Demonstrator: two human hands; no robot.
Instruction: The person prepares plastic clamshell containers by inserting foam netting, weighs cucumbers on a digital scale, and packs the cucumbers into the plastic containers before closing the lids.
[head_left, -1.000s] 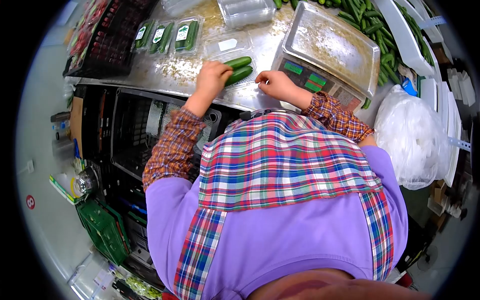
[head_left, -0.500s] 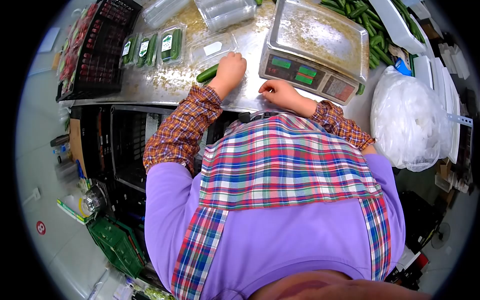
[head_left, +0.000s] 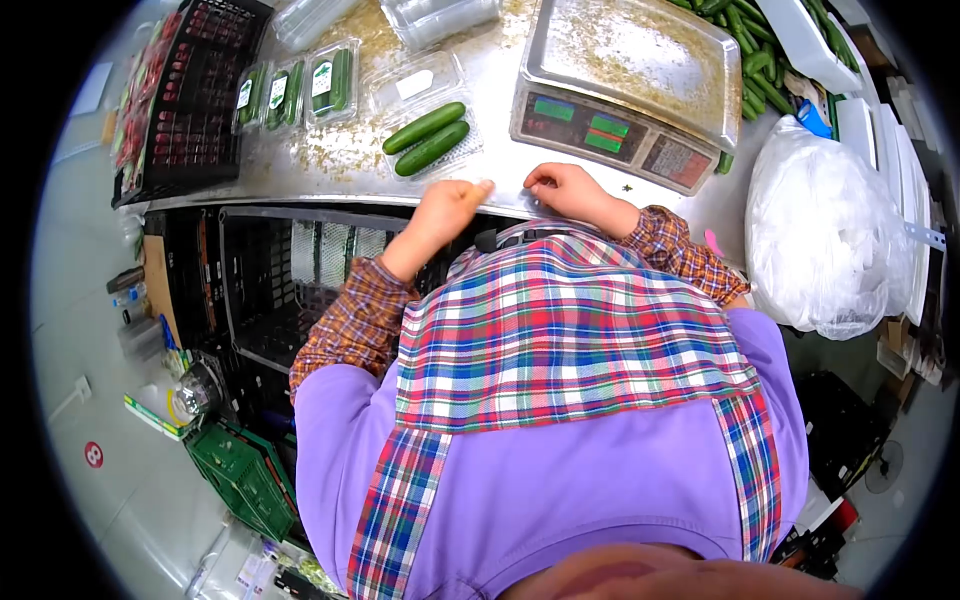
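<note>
Two green cucumbers (head_left: pixel 432 147) lie side by side in an open clear plastic clamshell (head_left: pixel 468 148). Its lid, with a white label (head_left: pixel 414 84), is folded back on the far side. My left hand (head_left: pixel 450 210) is closed at the table edge, just nearer to me than the clamshell, thumb and fingers pressed together. Across a small gap, my right hand (head_left: pixel 568 190) is closed too, fingers curled, in front of the weighing scale (head_left: pixel 620 130). Whatever either hand pinches, if anything, is hidden or too small to make out.
Several closed packs of cucumbers (head_left: pixel 331 82) stand at the left beside a black crate (head_left: pixel 195 100). Empty clear containers (head_left: pixel 440 18) sit at the back. Loose cucumbers (head_left: pixel 762 60) are heaped at the far right, above a white plastic bag (head_left: pixel 825 235). A black crate (head_left: pixel 265 290) is below the table.
My left hand has let go of a cucumber and drawn back toward me to the table edge. Both cucumbers now show in the clamshell. My right hand has barely moved.
</note>
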